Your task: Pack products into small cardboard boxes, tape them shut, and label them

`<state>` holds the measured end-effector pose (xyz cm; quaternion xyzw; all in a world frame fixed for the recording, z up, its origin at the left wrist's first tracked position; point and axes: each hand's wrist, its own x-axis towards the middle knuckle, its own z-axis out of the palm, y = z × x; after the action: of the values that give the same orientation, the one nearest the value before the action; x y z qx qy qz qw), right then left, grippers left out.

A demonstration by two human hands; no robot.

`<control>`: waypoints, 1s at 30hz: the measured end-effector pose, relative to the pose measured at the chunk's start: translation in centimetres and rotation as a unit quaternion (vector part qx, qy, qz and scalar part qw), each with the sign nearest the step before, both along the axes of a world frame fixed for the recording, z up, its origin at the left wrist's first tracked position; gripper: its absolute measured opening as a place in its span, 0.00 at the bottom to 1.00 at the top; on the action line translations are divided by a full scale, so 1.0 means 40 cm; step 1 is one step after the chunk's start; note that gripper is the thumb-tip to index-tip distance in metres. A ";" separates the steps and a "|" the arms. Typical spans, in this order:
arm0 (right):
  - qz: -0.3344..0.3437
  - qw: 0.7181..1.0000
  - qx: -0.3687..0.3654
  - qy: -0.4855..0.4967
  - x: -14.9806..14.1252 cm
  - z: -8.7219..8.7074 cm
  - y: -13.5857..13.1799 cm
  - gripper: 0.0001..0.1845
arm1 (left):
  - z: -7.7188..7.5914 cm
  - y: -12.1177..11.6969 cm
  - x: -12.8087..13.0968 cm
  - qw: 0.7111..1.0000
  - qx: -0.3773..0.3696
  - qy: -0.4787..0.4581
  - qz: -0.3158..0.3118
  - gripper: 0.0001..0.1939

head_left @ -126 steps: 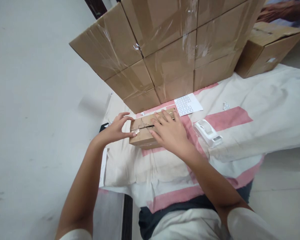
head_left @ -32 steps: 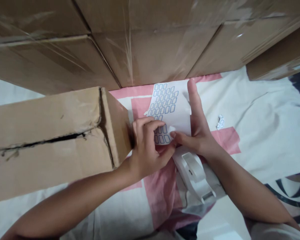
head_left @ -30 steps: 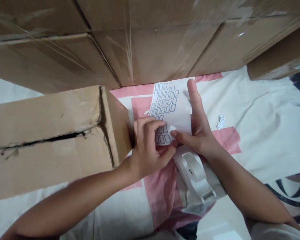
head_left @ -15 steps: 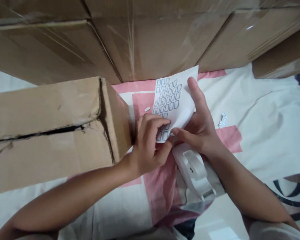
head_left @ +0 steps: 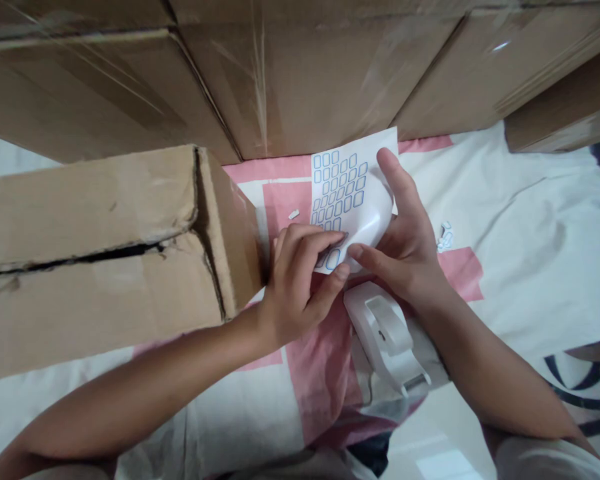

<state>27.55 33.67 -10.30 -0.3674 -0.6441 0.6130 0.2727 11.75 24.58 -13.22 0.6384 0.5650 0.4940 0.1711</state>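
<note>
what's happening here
A person has a white sheet printed with rows of blue-outlined shapes at their hands. The right hand grips its right side, where it curves, while the left hand has fingers at its lower part. Below them is a white device, apparently a tape dispenser. A cardboard box with a dark gap along its top sits to the left, and stacked boxes line the far side.
</note>
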 end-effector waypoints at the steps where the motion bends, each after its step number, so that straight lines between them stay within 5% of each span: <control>1: -0.001 1.000 0.007 -0.003 0.001 0.001 -0.001 0.52 | 0.000 0.000 0.000 1.000 0.001 0.000 0.001 0.14; 12: 0.009 1.000 0.014 -0.002 0.003 -0.001 -0.004 0.52 | 0.000 0.004 -0.001 1.000 0.003 -0.011 0.005 0.14; 20: 0.019 0.999 -0.024 0.018 0.012 0.000 -0.008 0.62 | 0.000 0.006 0.004 1.000 0.015 0.014 0.016 0.13; 30: 0.016 0.999 -0.004 0.029 0.011 0.004 -0.007 0.57 | -0.001 0.005 0.005 0.999 0.024 0.031 0.023 0.10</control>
<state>27.99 33.39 -10.15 -0.3399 -0.6396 0.6301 0.2799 11.94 24.78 -13.24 0.6444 0.5723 0.4911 0.1268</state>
